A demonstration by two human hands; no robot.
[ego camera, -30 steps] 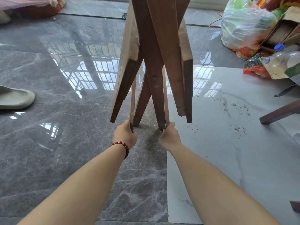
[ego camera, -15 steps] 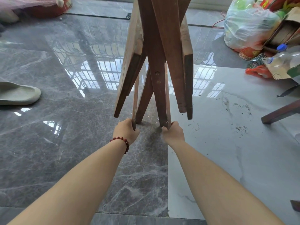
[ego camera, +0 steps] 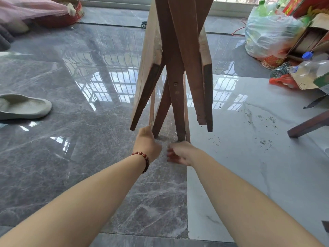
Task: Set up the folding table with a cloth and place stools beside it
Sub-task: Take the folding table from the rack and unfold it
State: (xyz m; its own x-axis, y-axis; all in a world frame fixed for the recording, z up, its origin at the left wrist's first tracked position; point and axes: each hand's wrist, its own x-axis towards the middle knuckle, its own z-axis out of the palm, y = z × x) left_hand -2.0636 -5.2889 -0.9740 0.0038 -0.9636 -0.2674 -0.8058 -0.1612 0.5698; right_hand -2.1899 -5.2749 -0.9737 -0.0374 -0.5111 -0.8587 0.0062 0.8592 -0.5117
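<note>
Brown wood fills the upper centre of the frame: the folded wooden table [ego camera: 176, 68] stands upright on the glossy grey marble floor [ego camera: 71, 157]. Our left hand [ego camera: 146, 143], wearing a red bead bracelet [ego camera: 144, 158], rests against its thin left leg, fingers hidden, so we cannot tell their grip. Our right hand [ego camera: 179, 153], blurred, hangs just below the middle leg, fingers loosely spread, holding nothing.

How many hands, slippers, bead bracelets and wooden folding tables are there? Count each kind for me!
Hands: 2, the left hand and the right hand
Slippers: 1, the pale slipper on the floor
Bracelets: 1, the red bead bracelet on the left wrist
Folding tables: 1, the folding table, folded up
Total: 5
</note>
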